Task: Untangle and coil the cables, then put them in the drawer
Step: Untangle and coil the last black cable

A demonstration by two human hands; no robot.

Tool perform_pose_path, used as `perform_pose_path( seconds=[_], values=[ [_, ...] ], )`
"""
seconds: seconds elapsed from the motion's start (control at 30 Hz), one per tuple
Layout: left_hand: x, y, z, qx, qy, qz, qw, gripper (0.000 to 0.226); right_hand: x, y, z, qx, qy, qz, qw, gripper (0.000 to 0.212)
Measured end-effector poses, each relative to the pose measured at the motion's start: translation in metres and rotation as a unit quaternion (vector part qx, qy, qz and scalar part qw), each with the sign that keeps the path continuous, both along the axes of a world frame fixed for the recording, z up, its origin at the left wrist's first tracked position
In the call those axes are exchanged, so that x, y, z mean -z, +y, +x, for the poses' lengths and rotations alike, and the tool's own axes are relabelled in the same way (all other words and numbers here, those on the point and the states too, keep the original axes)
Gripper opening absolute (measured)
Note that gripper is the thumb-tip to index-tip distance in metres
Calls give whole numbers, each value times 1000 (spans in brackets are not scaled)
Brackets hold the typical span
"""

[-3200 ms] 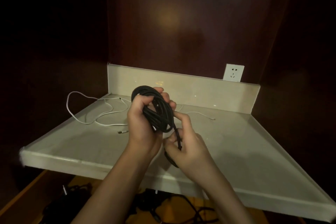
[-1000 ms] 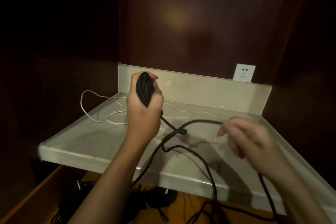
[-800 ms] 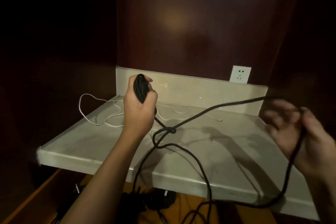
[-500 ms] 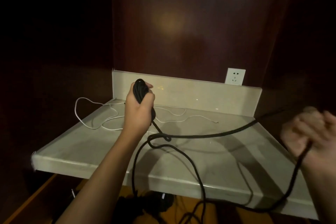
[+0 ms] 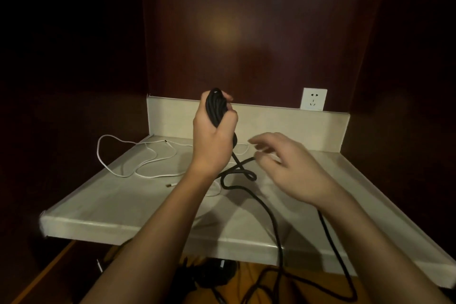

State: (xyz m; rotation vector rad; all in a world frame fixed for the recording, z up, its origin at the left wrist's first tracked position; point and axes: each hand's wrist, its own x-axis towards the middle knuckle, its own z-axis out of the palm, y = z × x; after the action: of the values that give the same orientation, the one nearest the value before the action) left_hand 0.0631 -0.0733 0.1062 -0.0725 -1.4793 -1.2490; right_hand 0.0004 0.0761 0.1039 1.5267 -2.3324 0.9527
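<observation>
Left hand (image 5: 214,139) raised, gripping black coil (image 5: 216,108) upright. Right hand (image 5: 288,170) spread, fingers blurred; the cable's (image 5: 262,207) tail loops across shelf (image 5: 111,205).

A thin cable (image 5: 138,163) lies on the desk (image 5: 138,202), left of the left hand (image 5: 212,138), which holds a coiled cable (image 5: 216,108) above the desk. The coiled cable's loose end (image 5: 249,175) trails on the desk to the right, then over the front edge. The right hand (image 5: 291,170) hovers right of the left hand. A wall socket (image 5: 313,102) sits behind the desk's back rim.

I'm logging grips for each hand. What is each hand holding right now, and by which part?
The left hand grips the black cable by its coiled bundle. The right hand reaches toward the loose strand, fingers spread, holding nothing.
</observation>
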Motion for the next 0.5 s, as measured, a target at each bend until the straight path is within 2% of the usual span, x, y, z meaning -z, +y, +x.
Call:
perform_pose_path(
  seconds=[0.07, 0.13, 0.17, 0.23, 0.33, 0.4, 0.43, 0.5],
  values=[
    [-2, 2, 0, 2, 3, -9, 1000, 29, 5, -14, 5, -43, 20, 54, 997, 48],
    [-5, 2, 1, -4, 1, -22, 1000, 26, 10, -22, 6, -68, -28, 92, 993, 43],
    [-5, 1, 2, -10, 0, -30, 1000, 23, 14, -23, 5, -81, -47, 83, 992, 35],
    [-5, -2, 4, -29, -5, -54, 998, 18, 17, -20, 2, -102, -30, 26, 994, 19],
    [-2, -12, 4, -20, -18, -34, 999, 20, 12, -12, -10, -106, -62, -22, 992, 23],
    [-1, -17, 2, 0, -19, -5, 1000, 28, 12, -16, -11, -64, -85, 26, 994, 29],
    [-1, -18, 0, 3, -19, -3, 1000, 30, 16, -21, -7, -41, -123, 69, 989, 36],
    [1, -14, -2, -4, -17, -22, 1000, 25, 26, -28, 5, -71, -286, 94, 951, 35]
  ],
)
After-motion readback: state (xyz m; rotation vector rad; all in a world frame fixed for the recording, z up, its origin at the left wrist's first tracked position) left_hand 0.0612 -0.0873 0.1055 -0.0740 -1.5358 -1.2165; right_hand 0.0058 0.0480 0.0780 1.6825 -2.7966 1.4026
